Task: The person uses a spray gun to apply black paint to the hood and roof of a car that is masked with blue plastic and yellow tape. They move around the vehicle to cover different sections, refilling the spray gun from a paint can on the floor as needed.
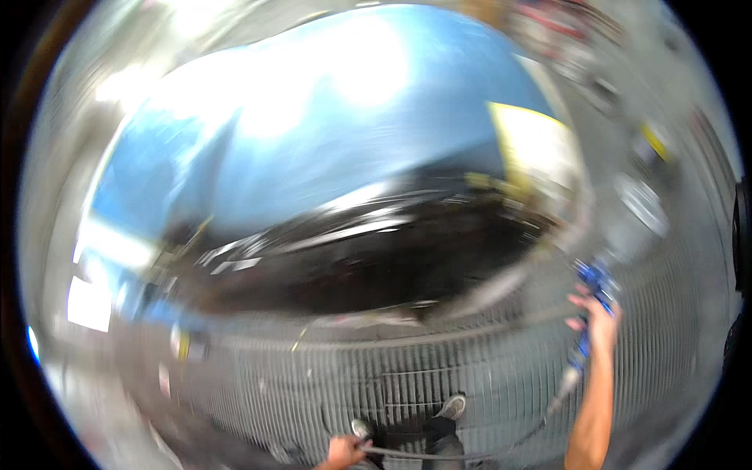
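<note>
Here, right grip [601,315] holds spray gun [597,279] (cup [642,211] contents blurred); left grip [343,452], hose [423,455].

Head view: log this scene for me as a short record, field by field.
Right hand: grips a blue tool, apparently a spray gun
Left hand: holds a dark hose
Ahead: blue vehicle body, dark, shiny area along its near side
Body's right: pale patch edged in yellow
Floor: ribbed grating
Image: motion-blurred
</note>
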A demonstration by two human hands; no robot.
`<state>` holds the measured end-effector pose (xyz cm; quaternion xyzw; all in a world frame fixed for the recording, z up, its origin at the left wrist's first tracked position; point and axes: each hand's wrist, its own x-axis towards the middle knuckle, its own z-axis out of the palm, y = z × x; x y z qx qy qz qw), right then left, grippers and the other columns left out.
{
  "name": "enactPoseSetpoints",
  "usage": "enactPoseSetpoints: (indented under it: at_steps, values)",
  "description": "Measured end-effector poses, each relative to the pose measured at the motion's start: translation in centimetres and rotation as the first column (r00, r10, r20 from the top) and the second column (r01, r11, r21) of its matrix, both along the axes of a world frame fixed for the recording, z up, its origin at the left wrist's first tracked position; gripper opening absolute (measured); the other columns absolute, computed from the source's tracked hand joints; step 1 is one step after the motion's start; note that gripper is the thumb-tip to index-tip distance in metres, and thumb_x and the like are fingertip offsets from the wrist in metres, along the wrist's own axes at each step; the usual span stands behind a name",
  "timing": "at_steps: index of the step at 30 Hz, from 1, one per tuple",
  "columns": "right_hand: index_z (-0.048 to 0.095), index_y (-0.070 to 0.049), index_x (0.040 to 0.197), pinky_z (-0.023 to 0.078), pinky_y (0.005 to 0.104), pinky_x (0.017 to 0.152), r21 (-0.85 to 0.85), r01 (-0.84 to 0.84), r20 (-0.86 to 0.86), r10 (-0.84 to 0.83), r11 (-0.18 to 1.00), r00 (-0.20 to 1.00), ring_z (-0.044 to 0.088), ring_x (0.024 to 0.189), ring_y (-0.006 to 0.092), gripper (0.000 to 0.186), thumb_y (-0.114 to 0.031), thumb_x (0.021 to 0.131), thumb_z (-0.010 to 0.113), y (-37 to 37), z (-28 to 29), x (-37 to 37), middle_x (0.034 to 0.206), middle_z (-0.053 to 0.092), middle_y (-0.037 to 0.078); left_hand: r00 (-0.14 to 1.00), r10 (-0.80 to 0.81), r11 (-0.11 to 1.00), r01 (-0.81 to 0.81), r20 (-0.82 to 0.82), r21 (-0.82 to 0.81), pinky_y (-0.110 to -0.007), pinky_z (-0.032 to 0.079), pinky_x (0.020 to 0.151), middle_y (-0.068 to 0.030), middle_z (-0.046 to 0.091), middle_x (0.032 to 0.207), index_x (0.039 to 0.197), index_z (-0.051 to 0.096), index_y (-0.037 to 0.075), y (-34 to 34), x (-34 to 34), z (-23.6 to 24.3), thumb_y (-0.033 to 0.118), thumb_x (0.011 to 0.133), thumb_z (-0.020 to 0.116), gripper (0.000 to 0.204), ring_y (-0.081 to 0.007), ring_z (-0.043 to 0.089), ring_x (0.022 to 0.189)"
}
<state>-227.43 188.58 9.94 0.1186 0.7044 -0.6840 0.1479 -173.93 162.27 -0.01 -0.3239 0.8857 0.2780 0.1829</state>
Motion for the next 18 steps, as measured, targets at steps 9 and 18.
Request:
enactPoseSetpoints:
  at_steps: [9, 18]
  values:
    - [0.045, -0.003, 0.134, 0.054, 0.024, 0.04, -0.085, -0.221, -0.152, 0.207, 0.972, 0.966, 0.066, 0.094, 0.019, 0.057, -0.019, 0.08, 0.054, -6.6, 6.8, 9.1, 0.117, 0.063, 0.012, 0.975, 0.211, 0.977, -0.211, 0.065, -0.017, -0.046, 0.049, 0.059, -0.0139, 0.061, 0.062, 0.063, 0.063, 0.008, -3.9, 6.2, 8.1, 0.051, 0.084, 0.059, 0.048, -0.0348, 0.063, 0.065]
    - [0.053, 0.002, 0.123, 0.056, 0.0292, 0.039, -0.169, -0.419, -0.119, 0.404, 0.892, 0.907, 0.065, 0.075, 0.019, 0.046, -0.002, 0.077, 0.06, -25.0, 11.8, 31.1, 0.102, 0.066, 0.015, 0.903, 0.417, 0.894, -0.429, -0.105, -0.128, -0.046, 0.049, 0.057, -0.0144, 0.061, 0.058, 0.062, 0.065, 0.008, -9.0, 23.7, 10.7, 0.05, 0.08, 0.063, 0.046, -0.0366, 0.062, 0.06]
